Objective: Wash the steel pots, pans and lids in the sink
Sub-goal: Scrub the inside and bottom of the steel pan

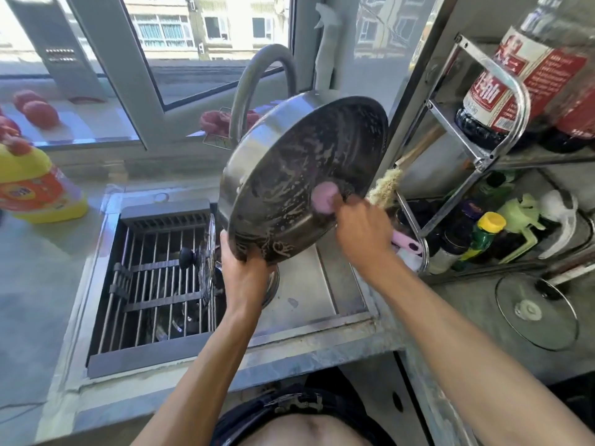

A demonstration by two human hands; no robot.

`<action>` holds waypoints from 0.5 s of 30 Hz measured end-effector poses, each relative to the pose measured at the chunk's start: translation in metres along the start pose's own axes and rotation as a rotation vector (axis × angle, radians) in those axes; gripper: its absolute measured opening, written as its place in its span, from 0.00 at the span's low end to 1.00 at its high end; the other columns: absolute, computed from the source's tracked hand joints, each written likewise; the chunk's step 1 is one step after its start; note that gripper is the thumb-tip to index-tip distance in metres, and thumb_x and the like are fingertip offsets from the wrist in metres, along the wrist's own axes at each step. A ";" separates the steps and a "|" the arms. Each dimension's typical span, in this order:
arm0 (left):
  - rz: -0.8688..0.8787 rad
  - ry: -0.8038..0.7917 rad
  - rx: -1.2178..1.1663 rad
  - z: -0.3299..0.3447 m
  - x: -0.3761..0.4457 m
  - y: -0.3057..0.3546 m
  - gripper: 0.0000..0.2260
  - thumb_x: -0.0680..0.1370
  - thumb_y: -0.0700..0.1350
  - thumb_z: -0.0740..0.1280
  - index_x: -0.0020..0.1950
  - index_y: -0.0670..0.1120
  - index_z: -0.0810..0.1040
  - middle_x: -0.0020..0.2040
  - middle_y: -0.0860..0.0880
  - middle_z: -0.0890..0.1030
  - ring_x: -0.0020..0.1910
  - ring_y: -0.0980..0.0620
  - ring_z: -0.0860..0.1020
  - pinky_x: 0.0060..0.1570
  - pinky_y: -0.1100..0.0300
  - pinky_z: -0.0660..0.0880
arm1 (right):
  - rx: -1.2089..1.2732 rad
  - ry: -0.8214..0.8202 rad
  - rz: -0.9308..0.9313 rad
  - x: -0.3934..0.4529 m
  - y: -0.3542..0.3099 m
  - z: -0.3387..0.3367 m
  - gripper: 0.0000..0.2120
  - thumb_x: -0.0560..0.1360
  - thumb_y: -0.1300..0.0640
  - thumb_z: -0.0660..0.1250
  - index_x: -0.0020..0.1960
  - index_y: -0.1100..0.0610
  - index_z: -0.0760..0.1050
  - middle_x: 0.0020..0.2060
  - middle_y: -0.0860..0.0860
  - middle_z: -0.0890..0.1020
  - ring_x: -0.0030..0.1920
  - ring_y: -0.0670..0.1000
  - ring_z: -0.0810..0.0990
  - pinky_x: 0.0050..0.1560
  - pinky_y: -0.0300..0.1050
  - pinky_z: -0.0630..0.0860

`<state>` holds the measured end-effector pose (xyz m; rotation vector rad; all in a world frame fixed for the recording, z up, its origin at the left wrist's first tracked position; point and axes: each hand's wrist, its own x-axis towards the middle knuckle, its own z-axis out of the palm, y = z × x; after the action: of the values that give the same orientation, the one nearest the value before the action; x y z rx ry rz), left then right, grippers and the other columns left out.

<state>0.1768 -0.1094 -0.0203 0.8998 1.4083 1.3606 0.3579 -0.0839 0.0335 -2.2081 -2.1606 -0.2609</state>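
Observation:
A steel pan (pixel 289 175) is tilted up on edge above the sink (pixel 309 284), its dark, soapy underside facing me. My left hand (pixel 246 275) grips the pan's lower rim. My right hand (pixel 360 233) holds a pink scrub brush (pixel 323 197) by its handle, and the pink head presses on the pan's bottom near the right. A glass lid with a black knob (pixel 201 255) stands upright in the drying rack (pixel 151 284) over the left half of the sink. The pan hides the inside of the sink behind it.
A grey curved faucet (pixel 254 78) rises behind the pan. A yellow detergent bottle (pixel 35 188) stands on the left counter. A steel shelf rack (pixel 476 149) with sauce bottles stands at right. A second glass lid (pixel 536 312) lies flat on the right counter.

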 end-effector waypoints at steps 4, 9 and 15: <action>0.102 0.005 0.096 0.005 -0.003 0.006 0.12 0.79 0.39 0.66 0.53 0.57 0.74 0.44 0.55 0.81 0.48 0.43 0.81 0.49 0.34 0.80 | 0.436 -0.268 -0.013 -0.024 -0.060 0.029 0.14 0.75 0.58 0.62 0.58 0.55 0.80 0.52 0.57 0.83 0.54 0.62 0.81 0.49 0.51 0.76; 0.123 -0.005 0.182 -0.018 -0.001 0.002 0.11 0.77 0.37 0.66 0.52 0.53 0.74 0.44 0.46 0.79 0.43 0.38 0.78 0.41 0.31 0.77 | 0.149 -0.247 0.004 -0.004 -0.023 0.022 0.13 0.80 0.60 0.59 0.61 0.57 0.77 0.55 0.57 0.82 0.57 0.60 0.82 0.52 0.50 0.76; 0.128 0.006 0.227 -0.003 -0.004 0.008 0.15 0.74 0.35 0.63 0.54 0.54 0.74 0.40 0.48 0.79 0.38 0.46 0.75 0.43 0.36 0.77 | 0.321 -0.325 -0.005 -0.020 -0.055 0.022 0.13 0.77 0.62 0.61 0.59 0.58 0.79 0.54 0.59 0.83 0.55 0.62 0.82 0.52 0.51 0.76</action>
<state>0.1742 -0.1132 -0.0122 1.1517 1.5544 1.3145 0.3046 -0.0992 0.0041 -2.1771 -2.1609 0.4449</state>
